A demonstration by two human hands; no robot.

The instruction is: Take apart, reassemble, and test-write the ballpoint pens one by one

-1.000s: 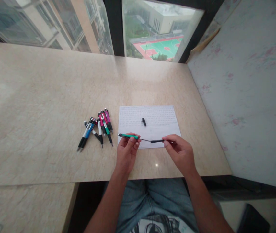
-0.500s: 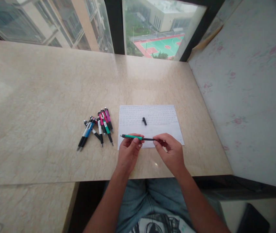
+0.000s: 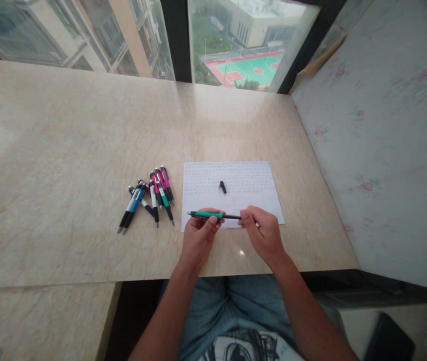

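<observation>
A pale marbled tabletop (image 3: 74,150) fills most of the view, and a sheet of paper (image 3: 260,203) covered with rows of handwriting in its upper part lies on it. Over the sheet's near edge, the left hand (image 3: 197,240) and the right hand (image 3: 264,234) face each other. To the left of the sheet lies a cluster of loose pens (image 3: 154,200) in blue, white, pink, purple and green, several overlapping. Between the two hands a green pen (image 3: 209,215) is held roughly level, its clicker end pointing left. The left fingers grip the green barrel near its right end, the thumb on the near side and fingertips on the far side, so the clicker end sticks out beyond them. The right thumb and fingers pinch the far end of the pen's black grip section (image 3: 231,217), hiding the tip; the stretch between both grasps is bare. Farther back, a small black cap (image 3: 223,187) rests on the sheet.
</observation>
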